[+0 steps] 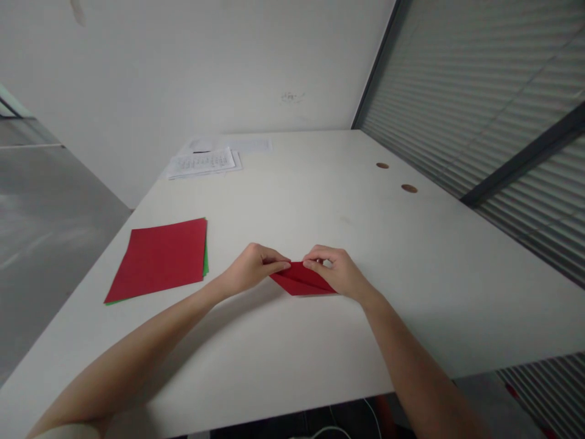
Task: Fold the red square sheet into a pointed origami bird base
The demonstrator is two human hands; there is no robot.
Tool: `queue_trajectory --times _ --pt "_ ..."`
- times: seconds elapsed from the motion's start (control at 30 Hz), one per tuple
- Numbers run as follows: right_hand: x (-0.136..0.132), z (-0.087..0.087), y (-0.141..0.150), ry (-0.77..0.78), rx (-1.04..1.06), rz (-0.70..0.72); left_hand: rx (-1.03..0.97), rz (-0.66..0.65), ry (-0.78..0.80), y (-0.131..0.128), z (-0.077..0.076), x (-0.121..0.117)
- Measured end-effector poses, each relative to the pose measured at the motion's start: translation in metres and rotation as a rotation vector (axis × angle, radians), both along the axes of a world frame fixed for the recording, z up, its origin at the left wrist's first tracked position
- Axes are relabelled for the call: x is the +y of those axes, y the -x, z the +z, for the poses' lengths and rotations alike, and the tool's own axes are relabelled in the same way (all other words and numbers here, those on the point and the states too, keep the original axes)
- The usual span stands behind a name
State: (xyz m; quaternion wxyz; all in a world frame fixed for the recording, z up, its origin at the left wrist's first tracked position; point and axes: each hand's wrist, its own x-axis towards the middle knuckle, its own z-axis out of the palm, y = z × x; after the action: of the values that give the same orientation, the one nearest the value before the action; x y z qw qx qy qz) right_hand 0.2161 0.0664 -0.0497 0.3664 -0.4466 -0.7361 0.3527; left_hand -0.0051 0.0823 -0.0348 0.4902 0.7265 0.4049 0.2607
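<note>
A piece of folded red paper (302,281) is held up at the middle of the white table, near its front. My left hand (256,264) pinches its upper left edge between thumb and fingers. At the upper right edge, my right hand (337,268) grips the same paper in a pinch. Creases and a folded layer show along the paper's lower part. Parts of its sides are hidden behind my fingers. To the left of my left hand lies a stack of red paper sheets (162,256), with green paper (206,256) peeking out at its edges.
Printed white sheets (203,162) lie at the far left of the white table (311,195). Two round holes (409,188) pierce the tabletop at the right. A wall (228,61) stands behind, and window blinds (503,91) run along the right side. Cables (331,430) show below the front edge.
</note>
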Motion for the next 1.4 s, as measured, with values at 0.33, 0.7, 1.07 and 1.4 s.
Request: queue_trajectory --times 0.33,0.7,1.07,1.4 --pt "-0.001 0.0 0.001 0.053 0.018 -0.011 -0.006 0.013 -0.029 -0.001 -0.007 0.0" --pt "0.009 -0.012 -0.008 0.043 0.116 -0.171 -0.276 0.141 0.302 0.009 -0.008 0.013" --pt "0.01 -0.014 -0.008 0.052 0.193 -0.202 -0.495 0.187 0.461 0.004 -0.01 0.011" --pt "0.012 -0.015 -0.009 0.014 0.166 -0.216 -0.55 0.206 0.455 0.006 -0.011 0.013"
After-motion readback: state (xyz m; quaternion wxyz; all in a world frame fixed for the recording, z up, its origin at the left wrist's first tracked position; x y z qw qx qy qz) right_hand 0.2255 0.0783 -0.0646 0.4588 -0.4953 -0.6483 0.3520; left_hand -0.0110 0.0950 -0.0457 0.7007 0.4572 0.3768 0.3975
